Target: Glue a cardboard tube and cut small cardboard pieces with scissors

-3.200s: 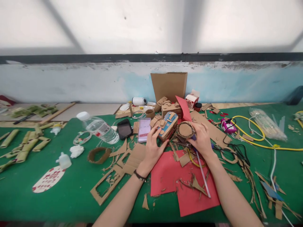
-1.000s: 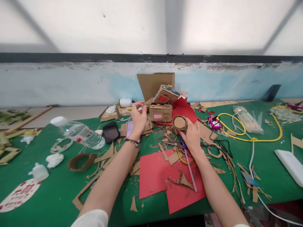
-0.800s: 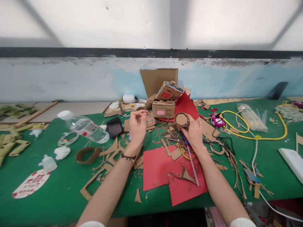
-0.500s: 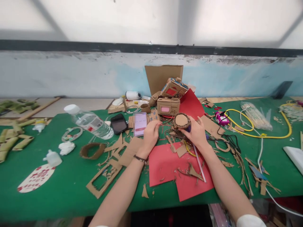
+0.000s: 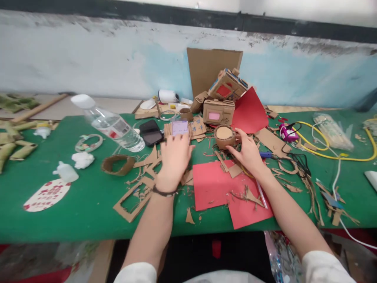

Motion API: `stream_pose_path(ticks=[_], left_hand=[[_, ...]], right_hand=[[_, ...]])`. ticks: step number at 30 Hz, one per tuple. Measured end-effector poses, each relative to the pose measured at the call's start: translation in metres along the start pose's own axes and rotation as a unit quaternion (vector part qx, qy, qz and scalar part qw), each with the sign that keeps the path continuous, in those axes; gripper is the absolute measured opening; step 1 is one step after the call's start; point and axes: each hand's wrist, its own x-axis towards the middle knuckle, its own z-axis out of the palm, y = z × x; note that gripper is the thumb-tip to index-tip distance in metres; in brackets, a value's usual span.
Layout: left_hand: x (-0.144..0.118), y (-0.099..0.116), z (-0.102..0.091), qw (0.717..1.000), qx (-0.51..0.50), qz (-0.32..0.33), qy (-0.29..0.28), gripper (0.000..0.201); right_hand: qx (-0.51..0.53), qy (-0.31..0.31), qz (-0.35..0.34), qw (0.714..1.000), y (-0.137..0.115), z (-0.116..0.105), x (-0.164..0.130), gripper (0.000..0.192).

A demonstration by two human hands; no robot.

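Observation:
My left hand [image 5: 176, 153] reaches over the smartphone [image 5: 180, 127], fingers stretched out and covering its lower part. Whether the fingertips touch the screen I cannot tell. My right hand [image 5: 249, 151] has thumb and fingers around the right side of a short cardboard cylinder [image 5: 224, 135], which stands on the table with its flat tan top facing up. Behind it is a cardboard camera model [image 5: 218, 113] with a pink window. Another cardboard model [image 5: 227, 87] with a red panel leans on top of it. Red paper sheets [image 5: 207, 188] lie in front of my hands.
A water bottle [image 5: 113, 127] leans at the left, beside a black device [image 5: 150, 132]. A cardboard ring [image 5: 118, 164] and scraps lie nearby. A blue-handled tool [image 5: 265, 154], a purple device [image 5: 288, 133] and a yellow cable [image 5: 356, 156] are at the right.
My left hand has moved from the thin red strand to over the phone, its fingers opening from a pinch. My right hand has lowered the cylinder to the table. The view has tilted down.

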Motion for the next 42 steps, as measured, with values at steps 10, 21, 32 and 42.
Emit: stream_pose_path(ticks=[10, 21, 32, 42], left_hand=[[-0.012, -0.022, -0.032, 0.982, 0.018, -0.042, -0.185, 0.058], [-0.008, -0.022, -0.001, 0.989, 0.041, 0.005, -0.143, 0.062], [0.007, -0.012, -0.010, 0.965, -0.131, -0.034, 0.223, 0.036], [-0.008, 0.055, 0.009, 0.857, -0.289, 0.167, 0.393, 0.045]], right_hand=[[-0.058, 0.009, 0.035, 0.998, 0.002, -0.012, 0.002, 0.046], [-0.145, 0.173, 0.116, 0.967, 0.044, -0.051, -0.001, 0.045], [-0.138, -0.035, 0.063, 0.988, 0.055, -0.062, -0.004, 0.027], [0.076, -0.094, -0.174, 0.977, -0.026, -0.031, -0.015, 0.078]])
